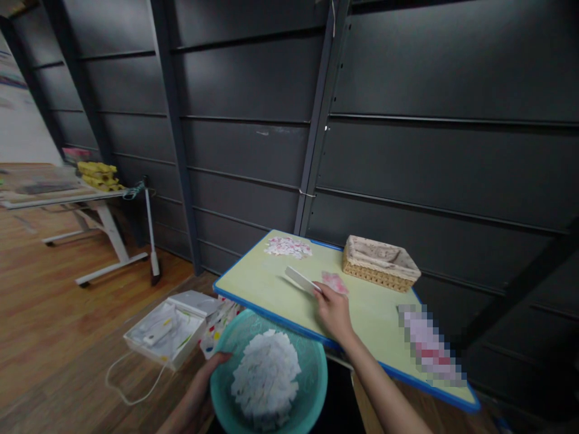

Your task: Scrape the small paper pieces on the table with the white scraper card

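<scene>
left hand: your left hand [211, 366] is closed on the left rim of the teal basket [316, 375], digits hooked over the edge.
teal basket: in front of you, below the near edge of the table [266, 286], its mouth facing up toward you.
white slips: a heap of white slips [266, 380] lies inside the teal basket; faint darker marks on some, too small to read.
right hand: your right hand [335, 310] is closed around the near end of the white flat tool [298, 279], well apart from your left.
white flat tool: slants up and left from your grip, over the tabletop; whether it touches the surface, you cannot tell from here.
tabletop: pale yellow-green, blue edging all round.
loose pile: white and pink bits in a loose pile [288, 247] spread at the far left corner.
pink patch: a pink patch [333, 281] of pieces on the table, just beyond your right hand.
woven basket: a straw-coloured woven basket [377, 277] with patterned cloth lining, at the far edge, right of the pink patch.
pixelated item: a pixelated item [429, 352], pale with red, at the table's right end; any lettering is masked.
floor, left: an open white box [149, 354] with a pale cord [131, 402] beside it; a colour-spotted bag [217, 328] sits between box and teal basket, print unreadable.
side table: a yellow stack [97, 173] on the white-legged side table [63, 196].
</scene>
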Available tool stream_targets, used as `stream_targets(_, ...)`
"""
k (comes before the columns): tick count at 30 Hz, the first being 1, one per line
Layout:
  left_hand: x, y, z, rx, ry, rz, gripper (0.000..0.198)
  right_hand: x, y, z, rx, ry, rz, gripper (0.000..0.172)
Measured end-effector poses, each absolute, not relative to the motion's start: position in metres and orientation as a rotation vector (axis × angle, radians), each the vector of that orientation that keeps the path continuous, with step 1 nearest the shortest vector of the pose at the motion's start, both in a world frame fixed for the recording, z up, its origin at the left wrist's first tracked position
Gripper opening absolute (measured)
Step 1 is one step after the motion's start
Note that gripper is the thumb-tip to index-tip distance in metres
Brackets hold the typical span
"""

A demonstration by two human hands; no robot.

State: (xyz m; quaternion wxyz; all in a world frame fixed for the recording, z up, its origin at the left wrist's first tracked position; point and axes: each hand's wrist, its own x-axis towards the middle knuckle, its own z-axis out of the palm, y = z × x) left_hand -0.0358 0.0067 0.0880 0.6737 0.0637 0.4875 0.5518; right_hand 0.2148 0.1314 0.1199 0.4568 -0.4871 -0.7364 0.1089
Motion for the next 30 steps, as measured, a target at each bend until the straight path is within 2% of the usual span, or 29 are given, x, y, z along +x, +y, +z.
stream_targets(8, -0.040, 0.002, 0.084, 0.205, 1.084, 1.217, 0.063, 0.195, 0.180, 0.119, -1.375, -1.986, 0.224, 0.035)
stream_targets(14, -0.042, 0.004, 0.080, 0.256, 1.175, 1.177, 0.055, 0.206, 0.131, 0.114, -1.219, -2.057, 0.311, 0.035)
stream_targets(19, -0.044, 0.007, 0.068, 0.312, 1.102, 1.196, 0.057, 0.213, 0.081, 0.109, -1.061, -2.049, 0.416, 0.033)
stream_targets(25, -0.045, 0.006, 0.062, 0.314, 1.079, 1.211, 0.040, 0.215, 0.066, 0.127, -1.071, -1.998, 0.547, 0.026)
stream_targets(30, -0.042, 0.004, 0.073, 0.281, 1.093, 1.190, 0.051, 0.219, 0.083, 0.131, -1.156, -1.887, 0.461, 0.024)
